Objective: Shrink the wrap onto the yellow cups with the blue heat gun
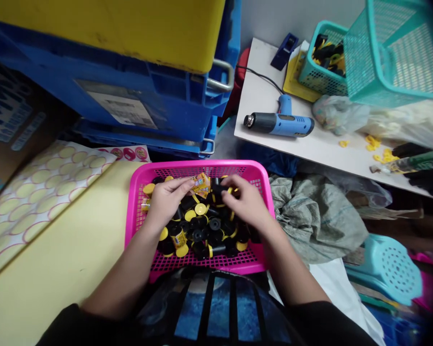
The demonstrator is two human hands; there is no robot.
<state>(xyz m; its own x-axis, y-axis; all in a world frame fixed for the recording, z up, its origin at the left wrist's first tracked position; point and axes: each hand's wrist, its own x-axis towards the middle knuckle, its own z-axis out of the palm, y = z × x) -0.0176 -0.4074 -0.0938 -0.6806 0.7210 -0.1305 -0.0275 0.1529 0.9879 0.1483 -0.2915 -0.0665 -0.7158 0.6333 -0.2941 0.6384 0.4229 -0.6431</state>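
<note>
A pink plastic basket (pixel 135 211) on my lap is filled with small black canisters (pixel 216 250), many with yellow lids. One canister near the front carries a yellow printed label. My left hand (pixel 169 199) is over the basket's left side, its thumb and fingers pinched on several yellow printed labels (pixel 202 183). Opposite it, the fingers of my right hand (pixel 246 199) are curled around a black canister (pixel 216 185), close beside the labels. Part of that canister is hidden by the fingers.
A blue heat gun (pixel 279 124) lies on the white table (pixel 260 62) at right, near turquoise baskets (pixel 323 81). Blue crates (pixel 166 101) are stacked ahead. At left, a sheet of round stickers (pixel 39 192) rests on a pale yellow surface (pixel 68 250). A grey sack (pixel 313 216) lies at right.
</note>
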